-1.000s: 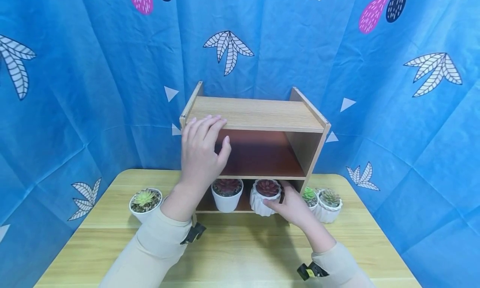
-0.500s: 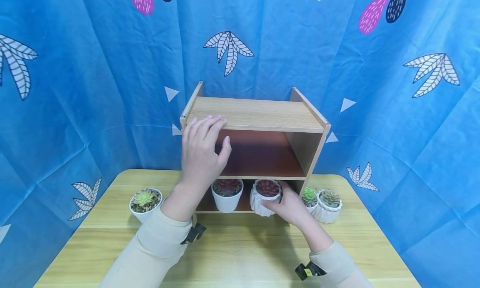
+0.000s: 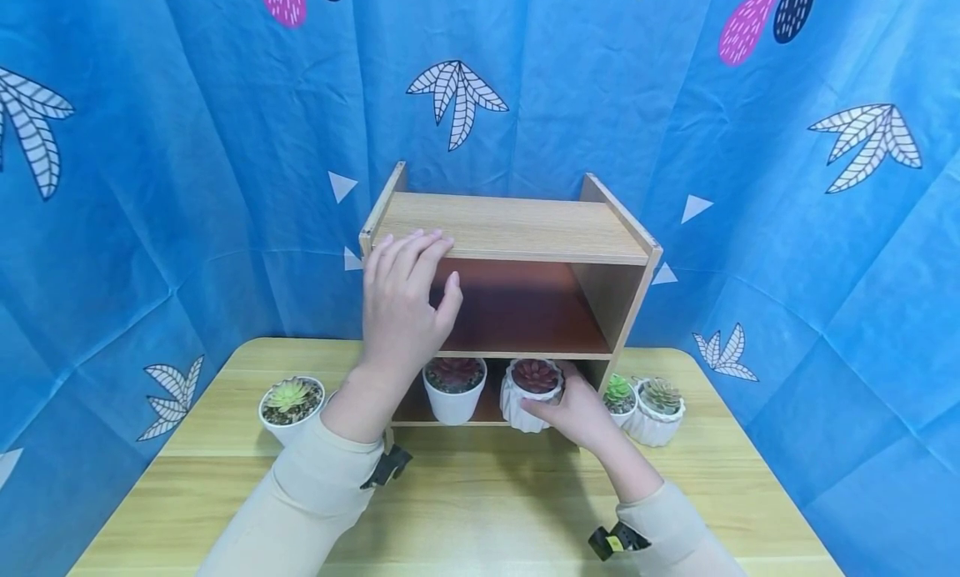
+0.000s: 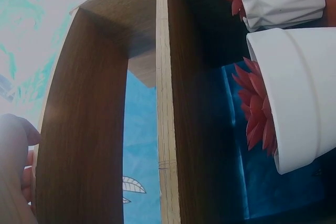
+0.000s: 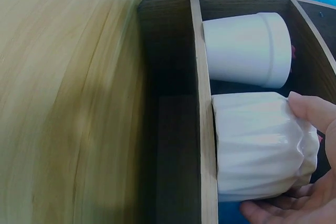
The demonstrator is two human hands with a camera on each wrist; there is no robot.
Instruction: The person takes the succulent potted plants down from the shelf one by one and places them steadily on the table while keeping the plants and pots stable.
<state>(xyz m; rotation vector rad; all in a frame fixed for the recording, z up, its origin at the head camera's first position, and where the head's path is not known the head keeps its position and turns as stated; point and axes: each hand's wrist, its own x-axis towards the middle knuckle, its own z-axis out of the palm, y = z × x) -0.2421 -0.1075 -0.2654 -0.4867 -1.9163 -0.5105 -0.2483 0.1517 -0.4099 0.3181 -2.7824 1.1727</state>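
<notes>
A two-tier wooden shelf stands on the table. My left hand rests its fingers on the front edge of the top board, near the left end, thumb spread aside. On the lower tier, my right hand grips a ribbed white flowerpot with a dark red succulent, thumb at the front and fingers around the far side. Left of it on the same tier is a smooth white flowerpot, also with a red succulent. Both pots stand upright at the tier's front edge.
On the table left of the shelf is a white pot with a light green succulent. To the right stand a pot with a bright green plant and a white pot with a grey-green succulent. A blue patterned cloth hangs behind.
The right forearm has shifted very slightly left while the hand keeps its grip on the ribbed flowerpot. The left hand and the pots show no visible movement.
</notes>
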